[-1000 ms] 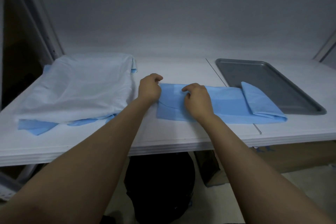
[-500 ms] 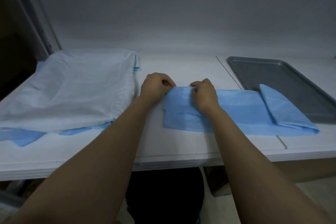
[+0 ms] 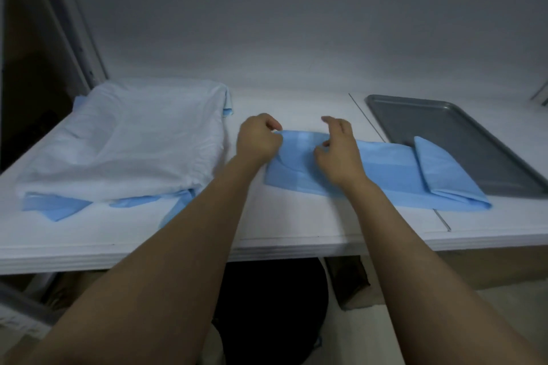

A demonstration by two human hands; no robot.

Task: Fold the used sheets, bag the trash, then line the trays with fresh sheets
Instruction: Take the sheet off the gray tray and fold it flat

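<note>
1. Across the whole width, the white surface (image 3: 296, 216) carries everything; both its ends run past the frame.
2. At its left lies a bulky white sheet pile (image 3: 133, 142) with blue edges poking out beneath, loosely gathered rather than squared, so it looks unfinished.
3. At the right a grey tray (image 3: 444, 121) sits bare and unlined; only this one shows, its far corner cut off.
4. Between them the blue sheet (image 3: 385, 166) lies as a long narrow strip, its right end already turned over and lapping the tray's near edge. Folding seems midway; bagging and lining remain.
5. Under the surface a dark shape (image 3: 272, 305) is too dim to identify.
6. At the strip's left end the left hand (image 3: 258, 139) is curled, pinching the cloth; the right hand (image 3: 338, 151) rests on the strip, fingers loosely spread, gripping nothing that shows.
</note>
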